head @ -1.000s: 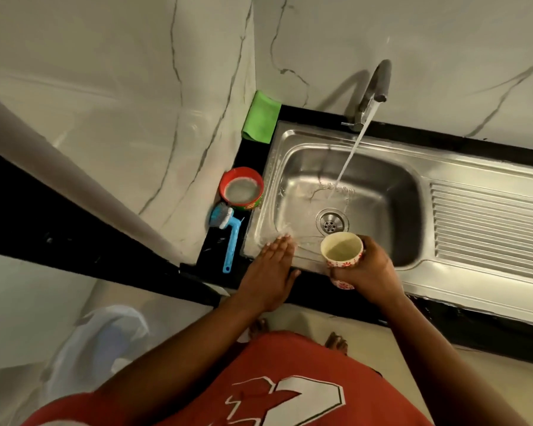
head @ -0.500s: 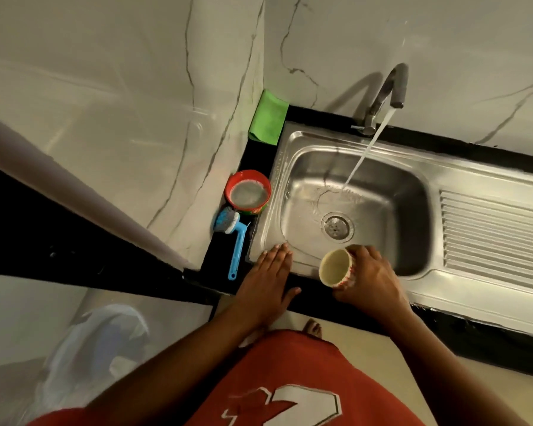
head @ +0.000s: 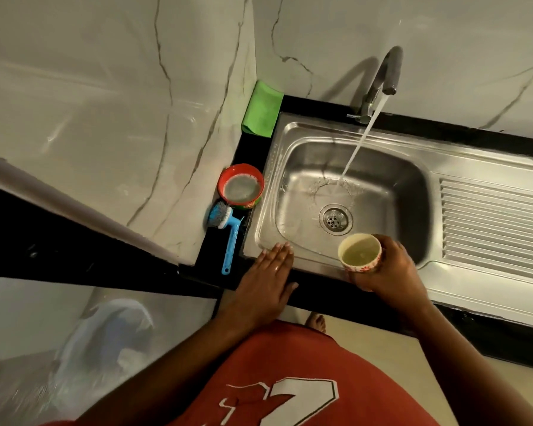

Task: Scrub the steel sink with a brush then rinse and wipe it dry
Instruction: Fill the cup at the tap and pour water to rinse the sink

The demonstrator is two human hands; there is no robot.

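The right hand (head: 391, 265) grips a cup (head: 360, 252) (water inside) over the sink (head: 336, 269). The left hand (head: 265, 284) lies flat, fingers (head: 279, 252) straight, on its front rim.

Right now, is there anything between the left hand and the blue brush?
Nothing visible. The left hand rests flat on the sink's front corner, and the blue brush lies just to its left on bare black counter.

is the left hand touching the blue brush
Apart: the head view shows black counter between the left hand, flat on the steel sink rim, and the blue-handled scrub brush.
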